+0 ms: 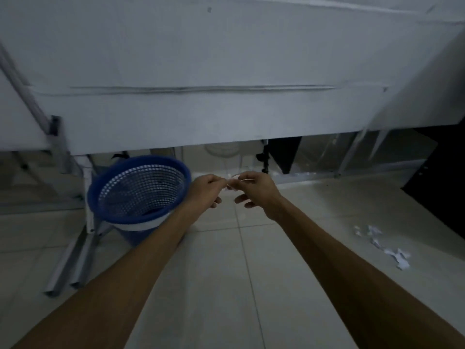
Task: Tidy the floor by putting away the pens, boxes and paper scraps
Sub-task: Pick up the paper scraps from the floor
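white paper scrap (pixel 232 183) pinched between left hand (pixel 206 190) and right hand (pixel 254 192).

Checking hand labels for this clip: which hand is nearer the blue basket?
Left. The left hand hovers just beside the blue basket rim, on its right; the right hand is farther right, beyond the left hand.

Two bare forearms enter from the bottom edge — one from seven o'clock, one from five o'clock — and narrow toward the wrists near the centre. No sleeves, watch, bracelet or rings show. The bare left hand (pixel 205 190) and bare right hand (pixel 254 191) are gloveless. Dim light and slight blur hide finer detail — nails and knuckles are indistinct.
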